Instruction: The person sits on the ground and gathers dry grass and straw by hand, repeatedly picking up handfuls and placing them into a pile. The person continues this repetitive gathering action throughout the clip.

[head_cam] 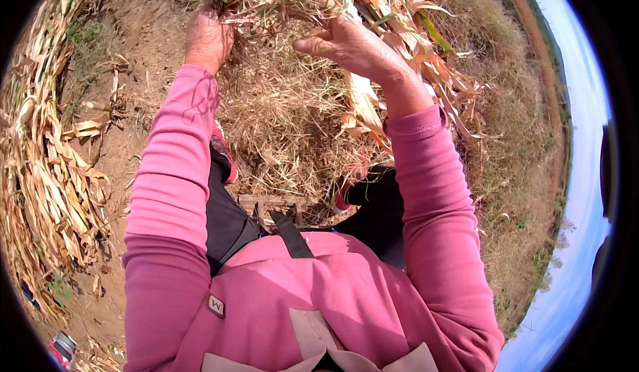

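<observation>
At the top of the view, my left hand is closed around a clump of dry grass with roots or stems hanging from it. My right hand is at the clump's other side. Its thumb points left, away from the grass, and its fingertips are partly hidden among the stems, so its grip is unclear. Beside and beyond my right hand, dry corn stalks with pale husks and leaves lean down to the ground. Loose dry grass covers the soil between my feet.
A long pile of dry corn stalks runs along the left over bare soil. A slatted frame lies between my legs, under a dark strap. Dry grass stretches right. A red and grey object sits lower left.
</observation>
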Demonstrator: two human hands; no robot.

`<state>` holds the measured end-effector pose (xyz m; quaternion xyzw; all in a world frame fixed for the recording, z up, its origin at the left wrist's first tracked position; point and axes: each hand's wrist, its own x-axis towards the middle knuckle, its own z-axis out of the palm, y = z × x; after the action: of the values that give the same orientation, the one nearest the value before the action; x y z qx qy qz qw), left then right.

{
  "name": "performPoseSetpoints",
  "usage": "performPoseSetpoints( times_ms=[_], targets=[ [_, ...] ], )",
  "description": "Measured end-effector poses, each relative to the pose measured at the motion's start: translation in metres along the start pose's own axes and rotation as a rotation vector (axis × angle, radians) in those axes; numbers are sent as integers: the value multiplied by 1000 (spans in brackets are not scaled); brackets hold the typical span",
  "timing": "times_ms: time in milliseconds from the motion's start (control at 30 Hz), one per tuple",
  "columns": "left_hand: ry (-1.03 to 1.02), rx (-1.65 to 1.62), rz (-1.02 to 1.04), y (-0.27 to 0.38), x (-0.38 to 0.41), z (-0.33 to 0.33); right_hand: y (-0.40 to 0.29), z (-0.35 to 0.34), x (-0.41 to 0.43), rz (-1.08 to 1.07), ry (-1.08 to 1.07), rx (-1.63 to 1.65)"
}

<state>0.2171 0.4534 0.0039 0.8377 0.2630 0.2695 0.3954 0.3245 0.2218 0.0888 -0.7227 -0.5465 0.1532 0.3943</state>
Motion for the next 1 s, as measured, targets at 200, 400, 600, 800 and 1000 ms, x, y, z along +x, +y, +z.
performPoseSetpoints(
  times_ms=[200,400,600,800,1000],
  targets=[
    [414,-674,-574,42,3,-47,10,-5,-30,385,140,85],
    [-301,-924,-627,83,-61,23,-11,62,-25,239,68,-111],
    [-629,-833,-599,60,-64,36,8,68,-32,403,116,77],
    [-77,-448,-235,72,-20,-34,16,54,-22,529,219,625],
    [320,-655,-184,10,9,-69,-54,53,-25,386,-184,698]
  ],
)
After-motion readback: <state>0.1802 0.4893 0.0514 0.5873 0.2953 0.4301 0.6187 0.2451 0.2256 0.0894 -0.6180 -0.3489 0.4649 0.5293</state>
